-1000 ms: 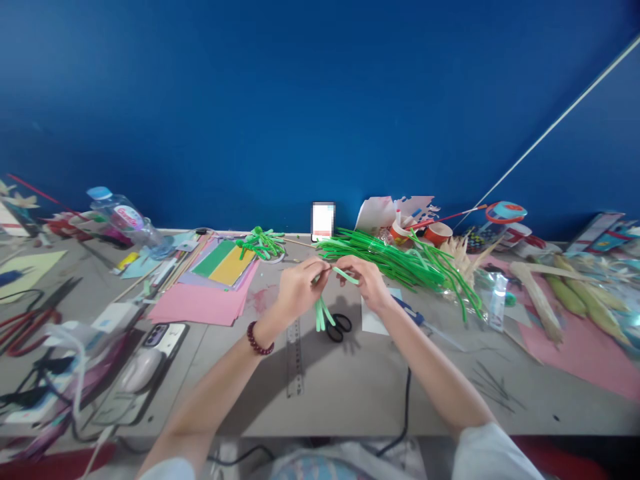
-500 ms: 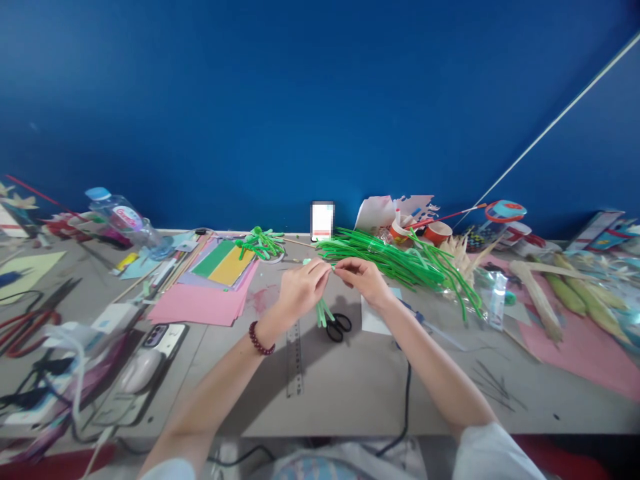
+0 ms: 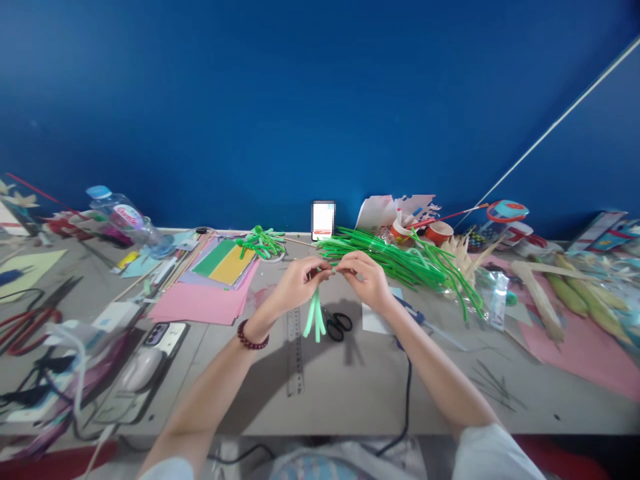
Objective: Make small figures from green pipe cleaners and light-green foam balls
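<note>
Both hands meet above the middle of the grey table (image 3: 360,387). My left hand (image 3: 299,283), with a dark red bead bracelet on the wrist, pinches the top of a small bundle of light green strips (image 3: 315,319) that hang down from the fingers. My right hand (image 3: 364,278) pinches the same bundle's top end from the right, fingertips touching the left hand's. Black scissors (image 3: 339,325) lie on the table just below the hands, and a clear ruler (image 3: 295,353) lies beside them. A pile of green pipe cleaners (image 3: 400,263) lies behind the right hand.
Coloured paper sheets (image 3: 215,280) lie at left, with a water bottle (image 3: 125,217), a phone (image 3: 163,333) and red scissors (image 3: 25,320) further left. Cups (image 3: 437,233), corn husks (image 3: 540,300) and pink paper (image 3: 580,347) fill the right. A blue wall stands behind.
The green strips have swung from slanting right to hanging straight down and lower. The loose strip end near my right hand has been drawn in, and both hands sit slightly higher.
</note>
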`<state>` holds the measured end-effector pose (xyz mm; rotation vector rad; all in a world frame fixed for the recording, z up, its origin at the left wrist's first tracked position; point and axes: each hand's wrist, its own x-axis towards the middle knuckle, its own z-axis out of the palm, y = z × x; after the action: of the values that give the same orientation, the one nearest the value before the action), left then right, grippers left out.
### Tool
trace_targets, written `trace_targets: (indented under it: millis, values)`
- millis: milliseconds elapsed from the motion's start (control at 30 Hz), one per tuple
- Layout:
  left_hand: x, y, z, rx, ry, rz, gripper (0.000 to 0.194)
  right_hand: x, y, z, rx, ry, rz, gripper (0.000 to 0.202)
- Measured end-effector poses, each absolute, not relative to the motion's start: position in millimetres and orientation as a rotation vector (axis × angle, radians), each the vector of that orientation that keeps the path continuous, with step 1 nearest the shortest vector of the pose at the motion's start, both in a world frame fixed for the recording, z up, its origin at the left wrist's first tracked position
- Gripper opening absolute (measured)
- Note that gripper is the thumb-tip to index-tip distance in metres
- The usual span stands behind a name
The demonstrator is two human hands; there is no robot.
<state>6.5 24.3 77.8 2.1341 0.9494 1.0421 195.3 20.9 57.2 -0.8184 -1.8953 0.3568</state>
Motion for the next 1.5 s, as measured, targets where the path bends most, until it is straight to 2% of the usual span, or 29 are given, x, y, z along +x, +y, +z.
trace_targets:
  millis: [133,367,800,1000,1133,1233,1367,1500]
  values:
    - [8,27,74,1.995,0.989,1.026,0.029,194,22,59,-0.853,-1.853,0.409,0.014]
    - [12,26,67,2.109,1.054,1.139,0.017,193,22,59,-0.98,-1.807,0.455,0.011]
    - [15,24,65,2.359,1.128,1.228,0.013,187,21,50,-0.969,-1.783,0.504,0.012]
    - [9,29,64,2.324,1.187,1.326,0.014,193,21,55,-1.184,-1.657,0.347,0.028]
    - [4,30,67,2.115,1.202,1.301,0.018,201,8,54,-1.465,-1.966,0.482,0.011]
    - [4,30,69,1.953,1.161,1.267,0.019,198,-10,40,-1.647,-2.262,0.664,0.018]
    - [8,30,70,1.788,1.093,1.258,0.014,188,-28,14,-1.83,-2.369,0.611,0.016]
    - [9,33,66,1.747,1.066,1.236,0.011,182,-35,11,-1.877,-2.429,0.554,0.014]
